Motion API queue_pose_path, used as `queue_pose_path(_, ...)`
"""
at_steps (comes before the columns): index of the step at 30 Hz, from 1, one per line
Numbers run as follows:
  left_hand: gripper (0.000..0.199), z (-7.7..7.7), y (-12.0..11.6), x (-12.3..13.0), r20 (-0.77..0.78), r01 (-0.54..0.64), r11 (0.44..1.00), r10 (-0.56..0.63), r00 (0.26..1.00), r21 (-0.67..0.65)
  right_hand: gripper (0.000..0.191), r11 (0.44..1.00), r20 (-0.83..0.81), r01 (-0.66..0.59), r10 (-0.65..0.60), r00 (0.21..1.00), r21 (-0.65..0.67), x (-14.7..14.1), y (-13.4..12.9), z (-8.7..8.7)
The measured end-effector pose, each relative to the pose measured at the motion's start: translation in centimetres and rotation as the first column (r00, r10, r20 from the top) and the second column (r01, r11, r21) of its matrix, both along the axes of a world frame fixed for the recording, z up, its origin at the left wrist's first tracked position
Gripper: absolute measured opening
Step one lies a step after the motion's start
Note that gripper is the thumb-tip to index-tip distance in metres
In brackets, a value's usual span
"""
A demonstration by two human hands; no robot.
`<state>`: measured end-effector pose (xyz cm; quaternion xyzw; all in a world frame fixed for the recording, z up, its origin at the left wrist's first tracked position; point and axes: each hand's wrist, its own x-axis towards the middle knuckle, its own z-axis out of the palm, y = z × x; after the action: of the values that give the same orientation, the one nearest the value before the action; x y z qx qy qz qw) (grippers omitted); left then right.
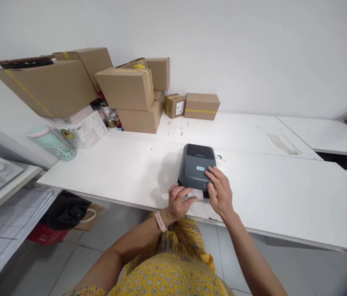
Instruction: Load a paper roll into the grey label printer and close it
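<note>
A dark grey label printer (196, 164) with a small light-blue screen sits on the white table near its front edge. White label paper (196, 194) comes out at its front. My left hand (179, 201) is at the front left of the printer, its curled fingers and thumb closed on the label paper. My right hand (220, 189) rests on the printer's right side. Its fingers lie stretched out on the lid, and its thumb touches near the front right corner. A small white piece with a dark curve (219, 158) lies just right of the printer.
Cardboard boxes (124, 88) are stacked at the table's back left, and two smaller ones, including a long carton (202, 106), stand against the wall. A mint-green tumbler (53, 144) lies tilted near a white box (85, 129). The front table edge (124, 201) is close to my body.
</note>
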<state>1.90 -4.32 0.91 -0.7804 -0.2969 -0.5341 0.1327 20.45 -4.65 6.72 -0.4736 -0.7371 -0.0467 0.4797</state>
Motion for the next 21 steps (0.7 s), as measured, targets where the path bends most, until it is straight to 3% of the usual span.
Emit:
queue_pose_path(7,0.011,-0.5,0.3,-0.8,-0.030,0.013,1.000,-0.013,0.999,0.027,0.048,1.000,0.038,0.001,-0.001,0.999,-0.006,-0.2,-0.3,-2.5)
queue_pose_path(12,0.011,-1.0,0.4,-0.7,-0.066,0.050,0.998,-0.052,0.996,-0.026,0.046,0.999,-0.063,0.024,-0.026,0.998,-0.034,-1.0,-0.8,-3.7)
queue_pose_path(21,0.058,-0.3,3.5,-1.3,-0.148,0.147,0.977,-0.170,0.974,-0.156,0.043,1.000,-0.280,0.022,-0.017,0.960,0.013,-2.2,-0.5,-4.4)
